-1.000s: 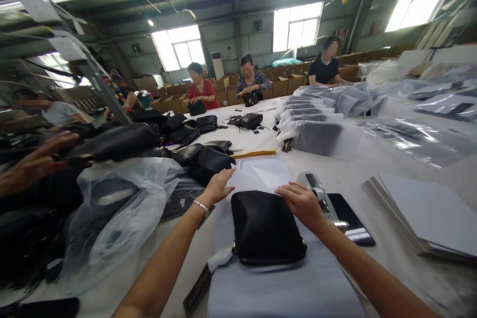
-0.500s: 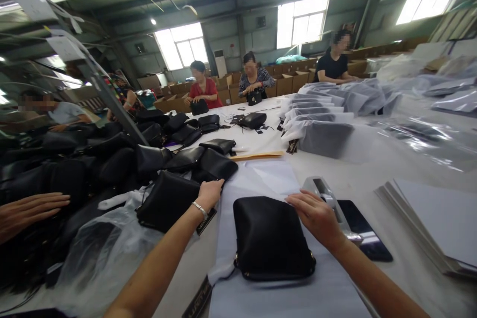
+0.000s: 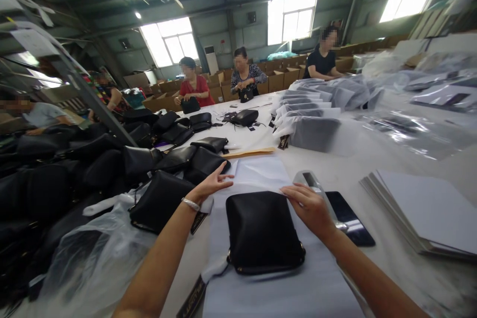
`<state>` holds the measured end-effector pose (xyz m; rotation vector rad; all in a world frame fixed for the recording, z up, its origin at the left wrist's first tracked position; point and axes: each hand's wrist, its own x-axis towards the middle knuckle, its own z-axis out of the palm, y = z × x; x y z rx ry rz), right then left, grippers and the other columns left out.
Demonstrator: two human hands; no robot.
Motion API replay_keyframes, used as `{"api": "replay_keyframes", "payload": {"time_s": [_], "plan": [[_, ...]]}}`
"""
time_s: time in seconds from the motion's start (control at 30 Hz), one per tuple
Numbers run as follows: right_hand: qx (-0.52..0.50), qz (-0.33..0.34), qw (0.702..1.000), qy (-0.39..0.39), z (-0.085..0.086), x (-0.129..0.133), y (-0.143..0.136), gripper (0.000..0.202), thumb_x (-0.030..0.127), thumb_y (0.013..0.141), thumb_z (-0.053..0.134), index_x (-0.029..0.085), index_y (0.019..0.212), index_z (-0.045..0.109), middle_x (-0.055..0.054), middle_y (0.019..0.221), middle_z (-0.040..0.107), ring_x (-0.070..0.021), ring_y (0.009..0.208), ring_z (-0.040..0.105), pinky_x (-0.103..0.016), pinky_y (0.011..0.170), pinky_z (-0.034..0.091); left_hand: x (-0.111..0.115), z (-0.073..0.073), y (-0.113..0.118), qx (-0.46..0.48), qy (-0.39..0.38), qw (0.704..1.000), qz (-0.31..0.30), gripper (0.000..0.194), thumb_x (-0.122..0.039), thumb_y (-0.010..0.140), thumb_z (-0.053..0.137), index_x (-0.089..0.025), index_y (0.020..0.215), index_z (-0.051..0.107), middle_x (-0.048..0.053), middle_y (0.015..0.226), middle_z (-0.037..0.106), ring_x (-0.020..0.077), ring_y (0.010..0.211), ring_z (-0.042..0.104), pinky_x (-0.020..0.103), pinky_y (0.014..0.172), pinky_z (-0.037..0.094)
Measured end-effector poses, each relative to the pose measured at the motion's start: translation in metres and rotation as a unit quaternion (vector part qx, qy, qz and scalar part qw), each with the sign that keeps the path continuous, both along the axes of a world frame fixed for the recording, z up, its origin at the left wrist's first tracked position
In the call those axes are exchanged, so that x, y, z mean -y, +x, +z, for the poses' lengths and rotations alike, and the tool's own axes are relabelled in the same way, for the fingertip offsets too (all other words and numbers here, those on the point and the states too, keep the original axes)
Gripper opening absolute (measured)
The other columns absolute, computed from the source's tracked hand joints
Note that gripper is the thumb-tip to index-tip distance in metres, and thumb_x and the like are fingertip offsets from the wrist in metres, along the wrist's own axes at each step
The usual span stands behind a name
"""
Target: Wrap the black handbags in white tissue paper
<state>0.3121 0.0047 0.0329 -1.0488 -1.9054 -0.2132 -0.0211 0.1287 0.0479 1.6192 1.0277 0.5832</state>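
A black bag (image 3: 263,233) lies flat on white tissue paper (image 3: 261,171) in front of me. My left hand (image 3: 215,181), with a silver bracelet at its wrist, is over the paper's left edge, thumb and fingers apart, holding nothing. At the bag's upper right corner is my right hand (image 3: 307,206), its fingertips pressed together on the paper's edge. A black tag (image 3: 192,298) sticks out at the lower left of the paper. Another black bag (image 3: 160,201) lies beside my left forearm.
Black bags (image 3: 55,179) are piled at left, with clear plastic (image 3: 97,253) before them. A phone (image 3: 348,218), a tape dispenser (image 3: 313,181) and stacked white sheets (image 3: 421,208) lie right. Wrapped bags (image 3: 313,129) stand farther back. Several people work beyond the table.
My left hand has left the black bags and moved right to the paper, its fingers now spread. The view has shifted slightly right. The co-worker's hand at the left edge is gone from view.
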Motion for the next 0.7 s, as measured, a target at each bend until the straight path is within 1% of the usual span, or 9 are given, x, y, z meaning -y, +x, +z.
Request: {"api": "replay_keyframes", "payload": {"time_s": [0.13, 0.2, 0.3, 0.37, 0.43, 0.53, 0.6, 0.67, 0.7], "plan": [[-0.023, -0.004, 1.000, -0.003, 0.007, -0.002, -0.006, 0.022, 0.014, 0.092, 0.057, 0.027, 0.103, 0.071, 0.001, 0.097, 0.076, -0.0173, 0.089, 0.072, -0.038, 0.097, 0.054, 0.021, 0.006, -0.014, 0.005, -0.045, 0.998, 0.032, 0.090, -0.050, 0.080, 0.072, -0.022, 0.153, 0.027, 0.002, 0.085, 0.068, 0.0108, 0.070, 0.058, 0.023, 0.067, 0.045], [-0.032, -0.003, 0.999, -0.008, 0.011, -0.002, -0.008, 0.023, 0.014, 0.092, 0.057, 0.028, 0.103, 0.071, 0.001, 0.098, 0.076, -0.0176, 0.091, 0.072, -0.039, 0.099, 0.054, 0.028, 0.006, -0.013, 0.003, -0.035, 0.998, 0.046, 0.088, -0.048, 0.073, 0.078, -0.019, 0.147, 0.040, -0.001, 0.076, 0.066, 0.0112, 0.066, 0.058, 0.024, 0.066, 0.046], [-0.048, -0.009, 0.999, -0.015, 0.012, 0.001, -0.008, 0.022, 0.014, 0.092, 0.057, 0.027, 0.103, 0.071, 0.001, 0.097, 0.076, -0.0177, 0.093, 0.071, -0.039, 0.100, 0.053, 0.038, 0.006, -0.006, 0.027, 0.015, 0.996, 0.088, 0.081, -0.045, 0.068, 0.083, -0.016, 0.137, 0.053, 0.004, 0.093, 0.071, 0.0171, 0.083, 0.064, 0.030, 0.077, 0.051], [-0.060, -0.017, 0.998, -0.019, 0.011, 0.006, -0.007, 0.022, 0.015, 0.092, 0.058, 0.028, 0.104, 0.071, 0.001, 0.098, 0.076, -0.0176, 0.093, 0.071, -0.039, 0.100, 0.053, 0.048, 0.008, -0.004, 0.046, 0.061, 0.989, 0.126, 0.072, -0.047, 0.072, 0.079, -0.016, 0.133, 0.057, 0.008, 0.110, 0.070, 0.0218, 0.097, 0.065, 0.034, 0.086, 0.051], [-0.068, -0.017, 0.997, -0.026, 0.009, 0.014, -0.006, 0.023, 0.015, 0.092, 0.057, 0.028, 0.105, 0.071, 0.002, 0.100, 0.076, -0.0173, 0.094, 0.071, -0.040, 0.102, 0.052, 0.064, 0.010, -0.006, 0.055, 0.107, 0.979, 0.166, 0.062, -0.048, 0.076, 0.074, -0.017, 0.127, 0.061, 0.010, 0.118, 0.068, 0.0249, 0.106, 0.063, 0.039, 0.094, 0.050], [-0.072, 0.007, 0.997, -0.040, 0.005, 0.031, -0.005, 0.026, 0.014, 0.093, 0.056, 0.029, 0.108, 0.071, 0.001, 0.106, 0.075, -0.0177, 0.099, 0.071, -0.041, 0.103, 0.051, 0.098, 0.010, -0.017, 0.047, 0.159, 0.965, 0.205, 0.038, -0.043, 0.078, 0.073, -0.019, 0.107, 0.072, 0.008, 0.112, 0.070, 0.0259, 0.108, 0.061, 0.041, 0.101, 0.045], [-0.068, 0.026, 0.996, -0.044, 0.002, 0.044, -0.005, 0.028, 0.013, 0.093, 0.055, 0.028, 0.110, 0.070, -0.001, 0.109, 0.075, -0.0186, 0.102, 0.070, -0.041, 0.102, 0.052, 0.122, 0.007, -0.026, 0.022, 0.192, 0.960, 0.203, 0.022, -0.036, 0.078, 0.072, -0.021, 0.094, 0.076, 0.007, 0.103, 0.071, 0.0252, 0.103, 0.063, 0.040, 0.100, 0.046], [-0.050, 0.043, 0.997, -0.044, -0.002, 0.056, -0.005, 0.030, 0.013, 0.093, 0.053, 0.028, 0.112, 0.070, -0.002, 0.110, 0.075, -0.0189, 0.102, 0.071, -0.040, 0.100, 0.054, 0.143, -0.001, -0.033, -0.020, 0.236, 0.954, 0.184, 0.016, -0.027, 0.078, 0.068, -0.024, 0.092, 0.077, 0.006, 0.101, 0.071, 0.0245, 0.101, 0.064, 0.040, 0.097, 0.049], [-0.036, 0.050, 0.997, -0.046, -0.005, 0.061, -0.004, 0.031, 0.012, 0.093, 0.052, 0.027, 0.112, 0.070, -0.002, 0.110, 0.075, -0.0187, 0.102, 0.071, -0.040, 0.100, 0.054, 0.151, -0.006, -0.035, -0.047, 0.260, 0.949, 0.170, 0.020, -0.023, 0.078, 0.065, -0.025, 0.093, 0.077, 0.005, 0.102, 0.071, 0.0242, 0.102, 0.063, 0.040, 0.097, 0.050]]}}
